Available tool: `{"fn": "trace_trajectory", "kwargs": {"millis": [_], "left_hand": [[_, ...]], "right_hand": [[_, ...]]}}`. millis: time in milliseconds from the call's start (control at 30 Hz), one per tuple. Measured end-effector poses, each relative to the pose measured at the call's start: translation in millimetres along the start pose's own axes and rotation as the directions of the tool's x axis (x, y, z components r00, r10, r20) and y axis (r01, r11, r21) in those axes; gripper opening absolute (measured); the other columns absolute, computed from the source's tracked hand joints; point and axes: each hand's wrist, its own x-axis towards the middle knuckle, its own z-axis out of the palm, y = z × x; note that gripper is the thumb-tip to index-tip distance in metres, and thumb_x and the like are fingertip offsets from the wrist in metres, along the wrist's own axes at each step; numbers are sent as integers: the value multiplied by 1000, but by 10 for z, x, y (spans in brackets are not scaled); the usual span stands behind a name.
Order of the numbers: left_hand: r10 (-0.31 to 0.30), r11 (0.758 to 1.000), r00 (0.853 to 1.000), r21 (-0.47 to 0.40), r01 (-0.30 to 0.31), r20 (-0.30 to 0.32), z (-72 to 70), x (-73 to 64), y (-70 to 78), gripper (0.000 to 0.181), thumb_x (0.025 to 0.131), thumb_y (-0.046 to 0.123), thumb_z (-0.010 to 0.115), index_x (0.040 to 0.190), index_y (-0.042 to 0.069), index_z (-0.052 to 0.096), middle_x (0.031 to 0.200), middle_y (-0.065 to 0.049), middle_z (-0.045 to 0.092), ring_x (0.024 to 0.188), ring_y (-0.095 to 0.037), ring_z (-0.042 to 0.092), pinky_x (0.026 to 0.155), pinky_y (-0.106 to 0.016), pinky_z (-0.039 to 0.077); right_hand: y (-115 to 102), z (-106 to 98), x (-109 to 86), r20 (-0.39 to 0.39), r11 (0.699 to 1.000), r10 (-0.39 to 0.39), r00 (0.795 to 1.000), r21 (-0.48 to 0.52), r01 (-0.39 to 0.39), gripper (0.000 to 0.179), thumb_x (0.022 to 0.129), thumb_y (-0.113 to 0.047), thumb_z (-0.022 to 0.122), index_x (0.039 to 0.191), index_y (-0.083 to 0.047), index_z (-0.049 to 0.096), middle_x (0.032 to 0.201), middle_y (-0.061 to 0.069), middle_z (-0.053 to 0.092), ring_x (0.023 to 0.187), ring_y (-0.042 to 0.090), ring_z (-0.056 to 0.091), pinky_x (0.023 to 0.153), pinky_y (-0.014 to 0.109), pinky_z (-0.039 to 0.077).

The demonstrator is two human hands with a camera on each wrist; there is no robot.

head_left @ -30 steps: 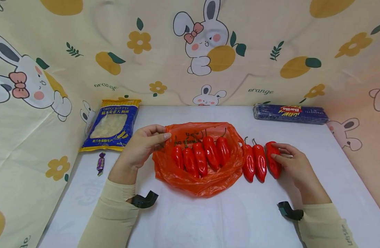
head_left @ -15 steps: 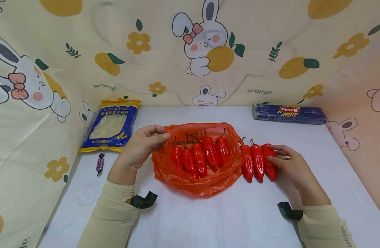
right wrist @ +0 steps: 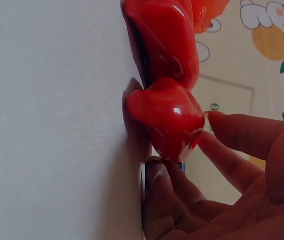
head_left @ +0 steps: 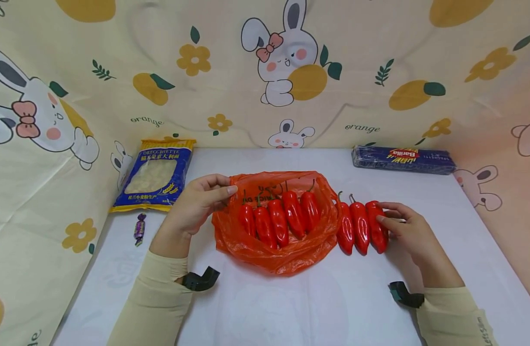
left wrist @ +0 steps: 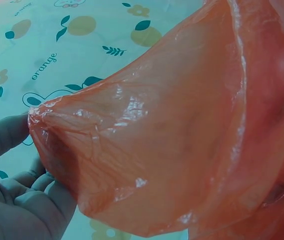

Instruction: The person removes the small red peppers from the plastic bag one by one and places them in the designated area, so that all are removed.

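Note:
In the head view, my left hand [head_left: 198, 202] pinches the left rim of a red-orange plastic bag [head_left: 273, 262]; the left wrist view shows the bag's film [left wrist: 151, 135] drawn to a point at the thumb and finger. Several glossy red chili peppers [head_left: 279, 223] with thin stems lie in its mouth. Three more peppers line up at the bag's right side. Beside the outermost pepper [head_left: 377, 230] is my right hand [head_left: 410, 230], its thumb tip overlapping the pepper's edge. The right wrist view shows this pepper [right wrist: 171, 117] lying on the table, fingers loosely spread around its side.
A blue and yellow orecchiette bag [head_left: 154, 175] lies at the back left, with a purple wrapped candy [head_left: 140, 229] in front. The blue Barilla spaghetti pack [head_left: 403, 159] lies at the back right. A bunny-print cloth [head_left: 230, 86] walls in the white table [head_left: 265, 312].
My right hand has slid the outermost pepper left against the other two, then eased back a little to the right. My left hand has stayed at the bag's rim.

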Motion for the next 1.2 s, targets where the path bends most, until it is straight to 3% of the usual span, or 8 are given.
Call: {"fn": "trace_trajectory", "kwargs": {"millis": [200, 367, 467, 600, 733, 933, 1200], "left_hand": [[-2, 1000, 1000, 4, 2, 9, 8, 15, -22, 13, 105, 8, 69, 113, -3, 68, 95, -10, 69, 87, -24, 63, 78, -31, 56], [2, 1000, 1000, 7, -2, 11, 12, 22, -23, 11, 105, 7, 69, 112, -2, 69, 95, -9, 69, 87, -23, 64, 78, -31, 57], [1, 1000, 1000, 7, -1, 10, 13, 23, -19, 11, 106, 7, 69, 112, -2, 69, 94, -9, 69, 86, -23, 64, 78, -31, 57], [-4, 1000, 1000, 13, 4, 12, 7, 24, -18, 11, 106, 7, 69, 112, -2, 68, 94, -8, 69, 85, -22, 63, 78, -31, 57], [-8, 1000, 1000, 23, 8, 12, -6, 19, -23, 11, 106, 8, 69, 112, -1, 68, 94, -8, 69, 84, -22, 63, 78, -31, 58], [-8, 1000, 1000, 30, 7, 19, -19, 10, -13, 12, 106, 7, 69, 113, -1, 68, 94, -8, 69, 84, -23, 64, 78, -31, 58], [-5, 999, 999, 46, 3, 32, -8, 14, 19, 14, 106, 7, 69, 113, -5, 66, 94, -9, 70, 84, -22, 64, 78, -31, 58]], "right_hand": [[-20, -21, -27, -27, 1000, -1, 1000, -1, 1, 65, 113, -39, 59, 165, -6, 43, 156, 34, 41, 136, 52, 44, 78, 30, 59], [-91, -23, -58, -137, 998, -58, 989, -19, 56, 63, 113, -39, 58, 165, -7, 44, 156, 33, 44, 135, 52, 48, 75, 21, 56], [-183, 3, -101, -202, 993, -117, 972, -24, 115, 59, 114, -38, 57, 164, -9, 46, 155, 29, 49, 129, 43, 53, 76, 16, 53], [-363, 71, -200, -216, 977, -213, 953, -22, 214, 55, 114, -33, 58, 164, -13, 48, 151, 21, 55, 122, 26, 55, 80, 16, 52], [-556, 167, -307, -165, 949, -313, 935, -13, 316, 51, 113, -26, 61, 161, -13, 50, 149, 17, 58, 121, 21, 56, 83, 18, 54], [-859, 373, -429, -33, 913, -406, 913, 25, 407, 48, 111, -24, 66, 157, -15, 55, 145, 13, 61, 119, 27, 61, 84, 29, 60], [-1123, 764, -412, 130, 859, -506, 853, 157, 487, 47, 107, -15, 71, 151, -15, 58, 141, 12, 62, 118, 32, 64, 82, 43, 64]]}}
